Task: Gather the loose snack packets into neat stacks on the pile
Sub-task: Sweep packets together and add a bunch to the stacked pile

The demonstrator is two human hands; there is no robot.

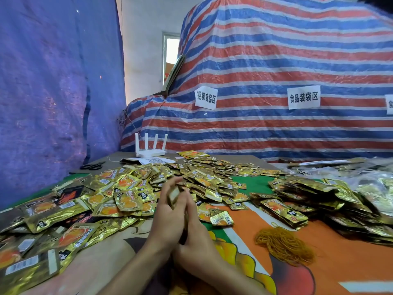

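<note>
Filling the far side, a striped tarp (276, 71) drops to the table's back edge, and a blue tarp (53, 81) closes the left. The printed cloth (340, 262) shows free only at front right, between the loose snack packets (131, 196) heaped left and centre and the stacked pile (297, 209) along the right edge. The left hand (168, 218) and right hand (197, 241) are pressed together, fingers straight, flat against a small stack (175, 195) at the heap's near edge. Rubber bands (285, 245) lie on the free cloth.
</note>
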